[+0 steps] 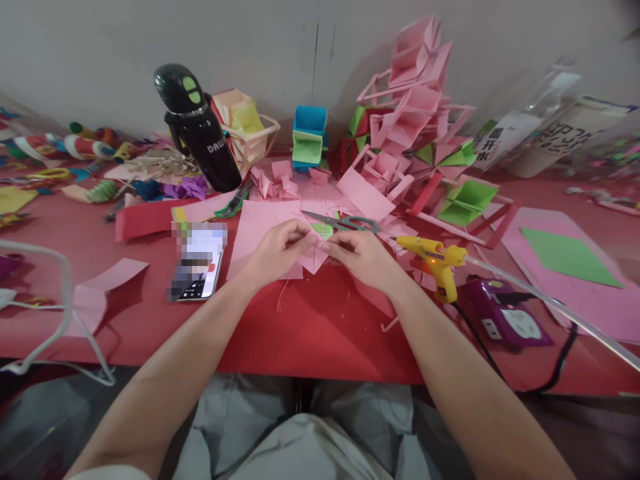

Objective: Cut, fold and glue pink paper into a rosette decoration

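Note:
My left hand (279,250) and my right hand (361,257) meet over the middle of the red table (310,327). Both pinch a small folded pink paper piece (314,257), fingers closed on its edges. Under and behind it lies a larger pink sheet (260,230). Grey-handled scissors (345,222) rest just beyond my fingers. A yellow glue gun (437,260) stands right of my right hand, nozzle pointing toward it.
A phone (197,267) lies left of my hands. A black bottle (200,130), blue and green paper boxes (309,137) and a tall pile of pink folded shapes (410,113) stand at the back. A purple power strip (505,320) and pink-and-green sheets (565,257) sit right.

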Tool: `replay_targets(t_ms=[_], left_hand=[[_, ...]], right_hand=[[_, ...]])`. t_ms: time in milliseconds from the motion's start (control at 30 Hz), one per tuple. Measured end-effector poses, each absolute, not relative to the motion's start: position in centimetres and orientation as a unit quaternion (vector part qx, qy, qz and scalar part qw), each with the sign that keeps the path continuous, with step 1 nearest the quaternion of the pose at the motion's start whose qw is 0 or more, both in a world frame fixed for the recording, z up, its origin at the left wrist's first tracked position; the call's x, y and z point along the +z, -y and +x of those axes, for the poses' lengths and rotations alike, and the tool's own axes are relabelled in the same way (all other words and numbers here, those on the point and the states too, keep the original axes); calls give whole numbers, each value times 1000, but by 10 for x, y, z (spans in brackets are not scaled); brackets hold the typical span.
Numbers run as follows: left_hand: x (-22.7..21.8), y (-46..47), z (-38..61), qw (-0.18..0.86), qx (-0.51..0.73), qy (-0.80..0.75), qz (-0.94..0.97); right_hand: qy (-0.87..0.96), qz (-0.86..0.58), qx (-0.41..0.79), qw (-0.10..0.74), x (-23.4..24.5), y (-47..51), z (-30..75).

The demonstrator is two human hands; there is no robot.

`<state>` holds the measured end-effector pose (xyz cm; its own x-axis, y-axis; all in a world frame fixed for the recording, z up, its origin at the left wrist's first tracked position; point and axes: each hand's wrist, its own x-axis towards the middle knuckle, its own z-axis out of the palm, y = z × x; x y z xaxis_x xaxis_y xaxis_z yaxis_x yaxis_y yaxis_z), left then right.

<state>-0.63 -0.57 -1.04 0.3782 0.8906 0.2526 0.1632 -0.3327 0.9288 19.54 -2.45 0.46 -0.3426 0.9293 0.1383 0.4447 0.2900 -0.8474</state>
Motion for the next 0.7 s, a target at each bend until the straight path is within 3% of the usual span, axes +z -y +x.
replay_targets(t_ms=[300,500,700], left_hand=[[-7,7,-6,409,421,-405,701],[-14,6,-7,453,398,-423,676],[-12,5,-8,392,392,-413,723]], right_hand=[[671,-482,398,398,0,23,189],[642,-487,405,432,-2,21,186],[631,-464,436,444,-3,21,185]])
